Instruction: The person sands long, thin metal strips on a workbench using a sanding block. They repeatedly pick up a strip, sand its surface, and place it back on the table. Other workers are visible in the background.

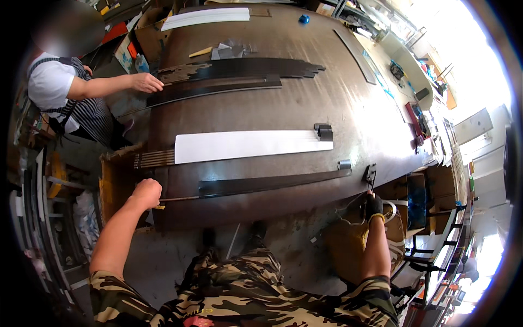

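My left hand [147,193] is closed at the near left corner of the table, where the thin rod end of a long dark metal strip [261,185] runs to my fingers. A small yellow bit [159,207] shows just below that hand. A short grey cylinder [344,164] sits at the strip's right end. My right hand [373,205], in a dark glove with a yellow cuff, grips a small black tool [371,174] over the table's near right edge. Beyond the strip lie white strips [250,146] with brown rod ends and dark end pieces [324,132].
Across the brown table [310,106] another person's hand [147,83] touches stacked dark strips [239,68]. More white strips [207,18] and a blue object [303,19] lie at the far side. Cardboard boxes [106,185] stand beside the left edge; a yellowish sack [346,248] is at lower right.
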Tool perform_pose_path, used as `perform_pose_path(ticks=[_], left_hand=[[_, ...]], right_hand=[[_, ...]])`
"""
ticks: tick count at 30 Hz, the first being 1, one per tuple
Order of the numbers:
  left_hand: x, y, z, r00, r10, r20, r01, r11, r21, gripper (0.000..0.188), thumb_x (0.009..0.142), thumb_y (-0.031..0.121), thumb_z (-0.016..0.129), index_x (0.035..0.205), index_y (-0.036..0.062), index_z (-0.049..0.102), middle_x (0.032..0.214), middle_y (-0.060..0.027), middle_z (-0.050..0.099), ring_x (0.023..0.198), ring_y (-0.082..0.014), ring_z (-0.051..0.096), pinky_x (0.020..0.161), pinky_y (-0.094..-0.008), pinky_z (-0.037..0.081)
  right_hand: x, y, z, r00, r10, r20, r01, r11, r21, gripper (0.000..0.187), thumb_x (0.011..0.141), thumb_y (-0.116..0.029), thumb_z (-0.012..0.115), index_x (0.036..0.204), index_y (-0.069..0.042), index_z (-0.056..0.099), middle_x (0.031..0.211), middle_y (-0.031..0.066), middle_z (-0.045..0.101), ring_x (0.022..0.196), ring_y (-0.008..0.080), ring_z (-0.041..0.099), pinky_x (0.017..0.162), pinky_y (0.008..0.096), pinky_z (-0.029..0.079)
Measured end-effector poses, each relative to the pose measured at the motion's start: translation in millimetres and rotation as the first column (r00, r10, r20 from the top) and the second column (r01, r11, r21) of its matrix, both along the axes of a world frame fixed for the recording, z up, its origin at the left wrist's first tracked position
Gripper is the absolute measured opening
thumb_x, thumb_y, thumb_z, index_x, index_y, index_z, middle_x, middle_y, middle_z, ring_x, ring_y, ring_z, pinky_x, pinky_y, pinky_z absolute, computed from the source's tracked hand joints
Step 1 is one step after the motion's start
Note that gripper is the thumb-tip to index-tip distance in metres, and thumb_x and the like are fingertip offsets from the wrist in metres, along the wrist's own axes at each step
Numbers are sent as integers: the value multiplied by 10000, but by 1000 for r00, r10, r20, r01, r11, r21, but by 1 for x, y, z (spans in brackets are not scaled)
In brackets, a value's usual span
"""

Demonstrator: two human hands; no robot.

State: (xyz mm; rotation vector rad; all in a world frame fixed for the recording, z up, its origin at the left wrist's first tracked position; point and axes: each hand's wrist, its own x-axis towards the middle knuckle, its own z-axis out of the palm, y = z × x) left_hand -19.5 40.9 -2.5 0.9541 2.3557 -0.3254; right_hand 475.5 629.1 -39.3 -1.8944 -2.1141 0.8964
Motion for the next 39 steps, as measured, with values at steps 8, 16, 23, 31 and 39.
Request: perform_pose_path(ticks=[8,16,23,31,39], left_hand=[[-12,0,9,978,70,197,-94,989,117,203,620,96,853,769,69,718,811,-115,701,830,-298,675,740,-395,541],[-10,2,15,974,52,219,-88,983,159,192,648,89,843,758,43,693,788,-120,689,811,-284,673,729,-385,535],[-6,-11,1,988,62,142,-80,988,129,167,634,65,838,729,65,700,812,-116,700,839,-292,679,747,-388,541],[-4,-14,5,994,19,109,-59,925,375,159,645,60,815,752,32,701,758,-137,678,764,-301,665,692,-384,533],[13,-46,-21,960,-184,-213,278,745,606,56,771,76,619,780,44,664,784,-111,617,818,-315,614,724,-420,512]], right_hand=[[-118,-263,2,837,530,-133,-545,827,-139,355,908,-379,644,987,-35,602,790,185,675,804,348,681,691,424,507],[-232,-405,79,507,857,-92,-855,486,-181,370,901,-441,588,1063,-107,597,951,171,697,872,406,661,736,496,507],[-58,-143,13,925,363,111,-353,930,-100,386,920,-433,606,964,-50,616,779,158,662,720,312,650,653,425,495],[39,7,-41,952,287,110,-306,911,275,544,935,-510,552,865,21,647,748,171,660,713,299,640,685,410,481],[-179,-361,20,533,747,-397,-803,594,41,294,931,-323,599,1075,-67,583,914,191,691,902,363,672,730,430,517]])
